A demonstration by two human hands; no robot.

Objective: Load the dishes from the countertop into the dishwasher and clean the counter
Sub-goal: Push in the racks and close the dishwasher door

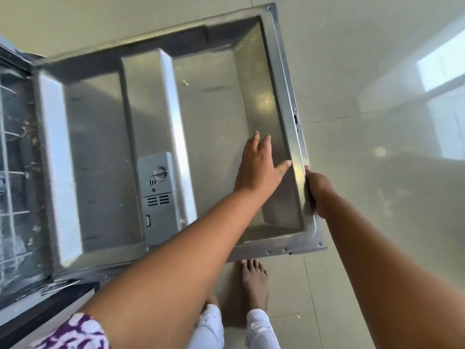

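the step in hand looks like getting the dishwasher door (161, 137) fully down and steady so loading can begin, and the sound way to do it is to keep the weight shared: let the outer edge be carried by the gripping hand while the flat palm only guides, ease the door to its stop rather than let it drop on the hinges, and keep the bare feet (254, 280) back from under the front corner, since they stand just beside it on the tiled floor (377, 71). the door lies open and nearly level, its steel inner face up, with the grey detergent dispenser (158, 195) near the person's side. the left hand (261, 167) lies spread on the inner face close to the outer rim, fingers straight and a little apart, thumb reaching toward the rim; it holds nothing and only rests or presses there. the right hand (318, 192) is curled round the outer edge of the door, fingers wrapped underneath out of sight, thumb tip on top of the rim. at the far left the white wire lower rack (12, 172) shows inside the tub (blurred, and whether anything sits in it i cannot tell). no dishes and no desk are in view, so the loading itself seems not yet begun; the dishes must be somewhere outside this view.
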